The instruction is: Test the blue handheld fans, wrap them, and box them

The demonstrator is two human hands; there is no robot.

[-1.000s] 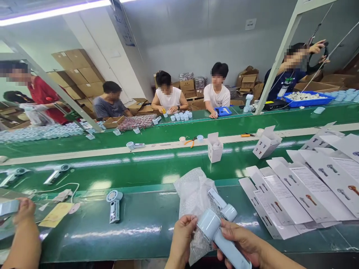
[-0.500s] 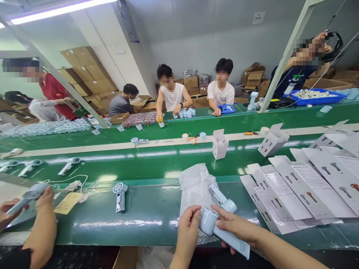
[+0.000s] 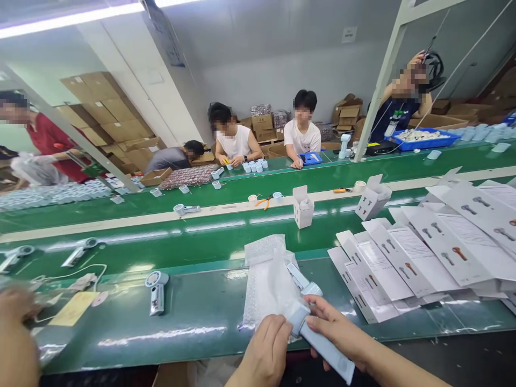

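My right hand (image 3: 336,333) grips the handle of a light-blue handheld fan (image 3: 328,349), which is tilted with its handle end toward me. My left hand (image 3: 268,344) has its fingers curled closed against the fan's round head; its fingertips are partly hidden. Right behind the hands a bubble-wrap bag (image 3: 262,290) lies on the bench, its opening toward the fan head. A second light-blue fan (image 3: 297,277) lies by the bag's right side. Further left, another handheld fan (image 3: 157,295) rests on the bench.
Overlapping white printed boxes (image 3: 407,269) cover the right side. An upright open box (image 3: 302,209) stands on the green belt (image 3: 209,231). At far left a co-worker's blurred arm (image 3: 16,328) reaches in near a yellow card (image 3: 74,309). Several co-workers sit across the line.
The view has swung a little right. My left hand has turned over and curled more around the fan head. The co-worker's hand at left no longer shows the fan it held.
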